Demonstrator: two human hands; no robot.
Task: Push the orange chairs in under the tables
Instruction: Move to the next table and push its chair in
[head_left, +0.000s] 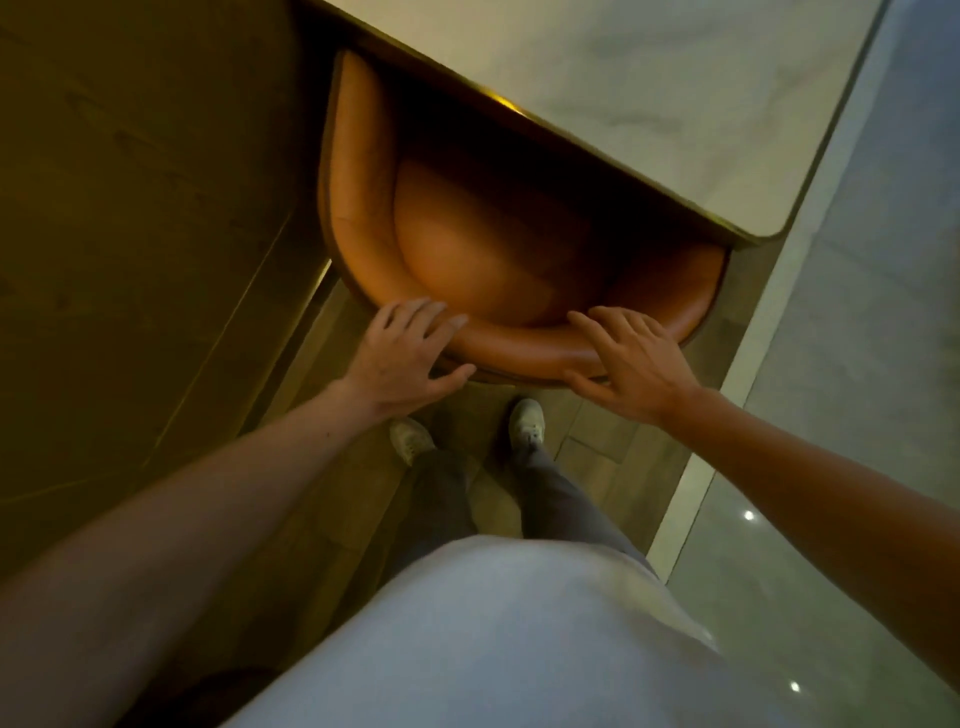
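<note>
Orange chair (467, 249) sits partly under the pale, marble-patterned worktop (649, 104). The front of the seat and the forward ends of its wraparound back are hidden beneath the worktop's brass-coloured edge. The rear of the seat cushion and the curved backrest (519, 353) show outside that edge.

Left hand (410, 353) lies on the chair's backrest at its left end. Fingers are spread and laid over the padded top, thumb on the outer face below. Right hand (631, 358) lies on the same backrest at its right end, fingers likewise spread over the top and thumb against the outer face. Neither hand is closed around the padding; both are wide and flat against it, arms extended toward the chair.

Two pale shoes (527, 423) stand just behind the chair, on a wood-toned floor (597, 457). To the chair's left is a dark wooden surface (130, 208). To the chair's right lies a glossy grey floor (857, 312). Picture is slightly blurred.
</note>
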